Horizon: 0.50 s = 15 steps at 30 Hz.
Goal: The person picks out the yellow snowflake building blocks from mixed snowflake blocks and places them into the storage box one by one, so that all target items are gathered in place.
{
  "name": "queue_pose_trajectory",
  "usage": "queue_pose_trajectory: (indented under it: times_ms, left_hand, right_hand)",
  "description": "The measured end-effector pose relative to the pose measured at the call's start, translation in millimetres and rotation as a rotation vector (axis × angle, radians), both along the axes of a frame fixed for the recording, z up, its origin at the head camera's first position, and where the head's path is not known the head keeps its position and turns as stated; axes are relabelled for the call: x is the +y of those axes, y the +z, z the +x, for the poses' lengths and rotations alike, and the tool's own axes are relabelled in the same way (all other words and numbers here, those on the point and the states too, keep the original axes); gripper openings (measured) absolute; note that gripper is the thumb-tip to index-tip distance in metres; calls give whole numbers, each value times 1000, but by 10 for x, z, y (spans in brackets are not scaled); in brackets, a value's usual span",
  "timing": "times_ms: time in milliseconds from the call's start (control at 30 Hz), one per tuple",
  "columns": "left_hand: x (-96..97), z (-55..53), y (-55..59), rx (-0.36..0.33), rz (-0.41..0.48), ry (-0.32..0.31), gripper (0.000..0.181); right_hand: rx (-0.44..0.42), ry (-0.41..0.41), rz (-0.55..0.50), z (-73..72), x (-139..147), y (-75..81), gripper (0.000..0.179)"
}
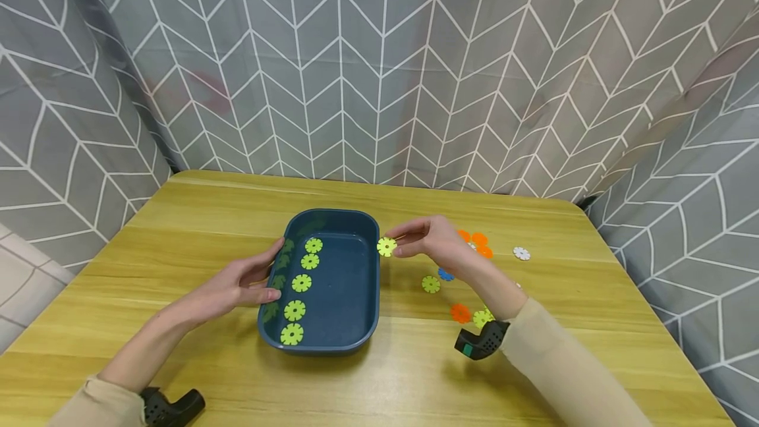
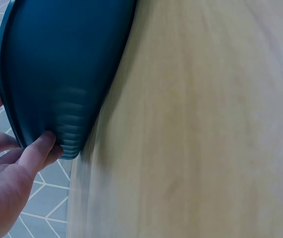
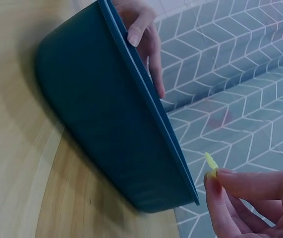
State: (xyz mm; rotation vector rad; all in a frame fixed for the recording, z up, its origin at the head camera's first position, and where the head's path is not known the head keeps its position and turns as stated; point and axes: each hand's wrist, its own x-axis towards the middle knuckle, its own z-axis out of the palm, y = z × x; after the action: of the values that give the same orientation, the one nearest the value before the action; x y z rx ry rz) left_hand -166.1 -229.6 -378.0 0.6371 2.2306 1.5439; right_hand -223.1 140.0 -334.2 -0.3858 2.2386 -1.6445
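Note:
A dark blue plastic basin (image 1: 332, 295) stands on the wooden table. Along its left inner side runs a row of several yellow-green snowflake discs (image 1: 302, 283). My left hand (image 1: 240, 285) grips the basin's left rim, the thumb over the edge and the fingers against the outer wall, as the left wrist view shows around the basin wall (image 2: 67, 64). Between thumb and fingertips my right hand (image 1: 429, 239) pinches one yellow-green snowflake disc (image 1: 387, 246) at the basin's right rim. That disc (image 3: 211, 161) appears nearly edge-on in the right wrist view.
Loose snowflake discs lie right of the basin: orange ones (image 1: 479, 239), a white one (image 1: 522, 254), a blue one (image 1: 446, 275) and yellow-green ones (image 1: 431, 284). The right forearm hangs over some of them. A patterned grey curtain (image 1: 356, 71) surrounds the table (image 1: 207, 216).

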Motion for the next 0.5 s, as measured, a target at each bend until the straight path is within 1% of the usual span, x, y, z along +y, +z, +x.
queue_pose_trajectory:
  times_ms: [500]
  left_hand:
    - [5, -6, 1, -3, 4, -7, 88]
  right_hand:
    - [9, 21, -19, -86, -327, 57, 31]
